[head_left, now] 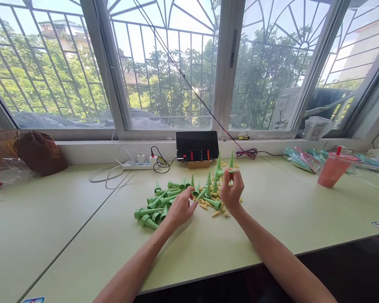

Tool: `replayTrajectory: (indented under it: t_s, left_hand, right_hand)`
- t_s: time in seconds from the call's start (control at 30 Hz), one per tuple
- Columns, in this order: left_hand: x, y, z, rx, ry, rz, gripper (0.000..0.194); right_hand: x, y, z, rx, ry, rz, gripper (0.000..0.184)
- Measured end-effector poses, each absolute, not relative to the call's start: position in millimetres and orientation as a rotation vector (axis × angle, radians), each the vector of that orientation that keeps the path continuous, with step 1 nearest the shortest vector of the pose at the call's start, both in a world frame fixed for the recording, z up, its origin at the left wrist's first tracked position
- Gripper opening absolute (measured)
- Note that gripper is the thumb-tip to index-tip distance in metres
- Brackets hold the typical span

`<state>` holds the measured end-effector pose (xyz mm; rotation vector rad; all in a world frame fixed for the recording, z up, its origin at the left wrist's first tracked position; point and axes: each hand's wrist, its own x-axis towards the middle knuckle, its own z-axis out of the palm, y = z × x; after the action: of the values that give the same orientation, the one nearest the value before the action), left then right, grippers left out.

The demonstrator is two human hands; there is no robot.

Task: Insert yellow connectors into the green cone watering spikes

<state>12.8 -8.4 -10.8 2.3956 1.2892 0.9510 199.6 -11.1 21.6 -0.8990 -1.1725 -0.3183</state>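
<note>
My right hand is closed, thumb against fingertips, on a green plastic spike that lies roughly level just above the pile. My left hand hovers over the pile with thumb and fingers apart and nothing visible between them. Left of it lies a heap of green spikes with ribbed caps, many on their sides. Between the hands, several more green spikes stand point up or lean. Small yellow plastic pegs are scattered around and under them.
A phone leans against a dark tablet at the sill. A power strip with cables sits left of it. At right stand a red drink cup with a straw and plastic packets. A brown bag is at left.
</note>
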Motion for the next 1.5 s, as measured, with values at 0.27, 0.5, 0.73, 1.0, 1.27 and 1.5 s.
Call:
replayTrajectory:
  t_s: [0.27,0.5,0.73,1.0,1.27,1.5]
  left_hand:
    - [13.8,-10.2,-9.9,2.412,1.293,0.955,0.025]
    - [14.4,-8.6,-11.1,2.435,1.286,0.963,0.022]
    - [15.0,-10.2,-11.4,2.432,1.286,0.957,0.021]
    - [15.1,-10.4,-11.1,2.426,1.287,0.944,0.022]
    - [14.8,-10.6,-10.4,2.415,1.278,0.957,0.021]
    - [13.9,-10.0,-11.8,2.421,1.290,0.945,0.021]
  right_hand:
    - [225.1,6.7,21.8,-1.017,-1.155,-0.364,0.025]
    - [228.5,12.2,19.8,-1.021,-1.298,-0.295,0.024]
    - [231.3,20.9,13.9,-1.064,-1.464,-0.228,0.028]
    - [233.1,28.3,6.9,-1.164,-1.600,-0.145,0.033]
    - [232.7,30.0,3.7,-1.248,-1.689,-0.145,0.033]
    - [232.2,28.2,5.4,-1.251,-1.686,-0.117,0.034]
